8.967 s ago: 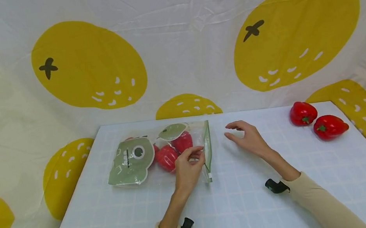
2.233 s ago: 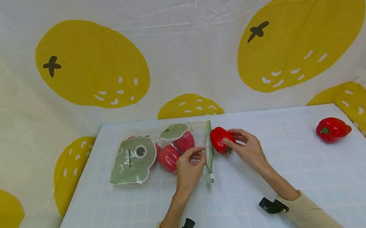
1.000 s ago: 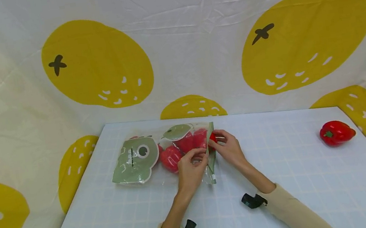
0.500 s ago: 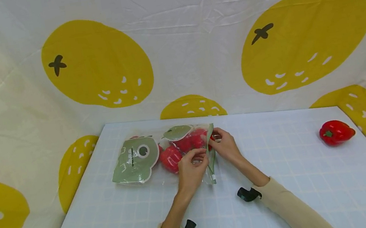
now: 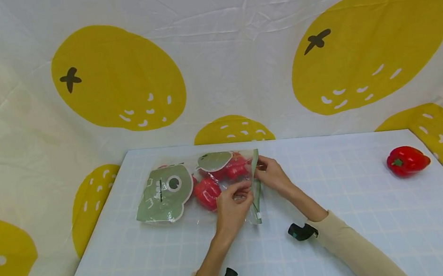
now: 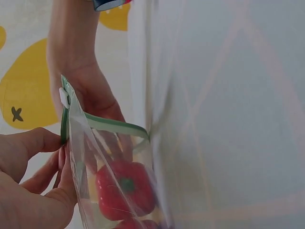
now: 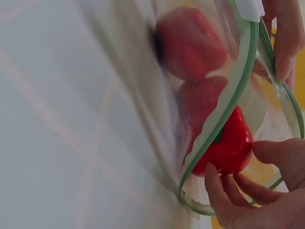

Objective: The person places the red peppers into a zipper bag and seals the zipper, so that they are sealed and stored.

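A clear zip bag (image 5: 166,198) with a green cartoon print lies on the table, several red bell peppers inside it. My left hand (image 5: 233,207) pinches one side of its green-edged mouth between thumb and fingers. At that mouth is my right hand (image 5: 273,175), its fingertips just inside. In the right wrist view, the thumb and extended fingers lie loosely beside the nearest bell pepper (image 7: 233,148); whether they touch it is hard to tell. Through the film in the left wrist view, that bell pepper (image 6: 126,188) shows its green stem. A white slider (image 6: 64,97) sits at one end of the zip.
Far to the right, another red bell pepper (image 5: 408,161) lies on the pale checked table (image 5: 339,177). Behind the table hangs a white cloth (image 5: 231,60) printed with yellow fruit shapes. Each wrist wears a small black camera (image 5: 302,231).
One bell pepper left the far right and went into the bag with my right hand. In the last half second, that hand has drawn back slightly from it. The left hand keeps its pinch.
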`<state>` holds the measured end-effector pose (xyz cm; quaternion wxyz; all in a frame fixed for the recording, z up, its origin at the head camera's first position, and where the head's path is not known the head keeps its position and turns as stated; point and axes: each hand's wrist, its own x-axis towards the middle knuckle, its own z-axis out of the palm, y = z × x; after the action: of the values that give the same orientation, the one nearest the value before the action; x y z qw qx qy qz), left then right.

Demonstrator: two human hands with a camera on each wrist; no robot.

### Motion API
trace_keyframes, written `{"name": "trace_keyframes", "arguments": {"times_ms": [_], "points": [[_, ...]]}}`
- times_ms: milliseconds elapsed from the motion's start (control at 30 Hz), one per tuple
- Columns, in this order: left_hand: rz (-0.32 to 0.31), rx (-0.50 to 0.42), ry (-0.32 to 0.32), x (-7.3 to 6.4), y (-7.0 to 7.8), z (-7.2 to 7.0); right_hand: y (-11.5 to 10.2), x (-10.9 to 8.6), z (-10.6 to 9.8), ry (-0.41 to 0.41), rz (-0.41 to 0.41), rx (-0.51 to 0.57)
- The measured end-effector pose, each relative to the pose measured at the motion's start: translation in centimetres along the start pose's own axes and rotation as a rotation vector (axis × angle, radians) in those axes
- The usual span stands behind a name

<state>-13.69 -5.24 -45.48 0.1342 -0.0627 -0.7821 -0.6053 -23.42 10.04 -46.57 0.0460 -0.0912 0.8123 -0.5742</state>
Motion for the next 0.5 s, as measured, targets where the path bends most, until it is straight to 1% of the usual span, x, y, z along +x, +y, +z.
{"name": "trace_keyframes", "arguments": {"times_ms": [233,367,500], "points": [[-0.005,-0.007,0.005,0.04,-0.07,0.04,-0.27,0.3,0.06,-0.028,0.023,0.016],[0.013,-0.003,0.012,-0.02,-0.08,0.07,-0.3,0.57,0.21,-0.04,0.01,0.031],[0.01,0.0,0.016,-0.1,-0.03,0.07,-0.38,0.73,0.36,-0.062,-0.019,0.028]]}}
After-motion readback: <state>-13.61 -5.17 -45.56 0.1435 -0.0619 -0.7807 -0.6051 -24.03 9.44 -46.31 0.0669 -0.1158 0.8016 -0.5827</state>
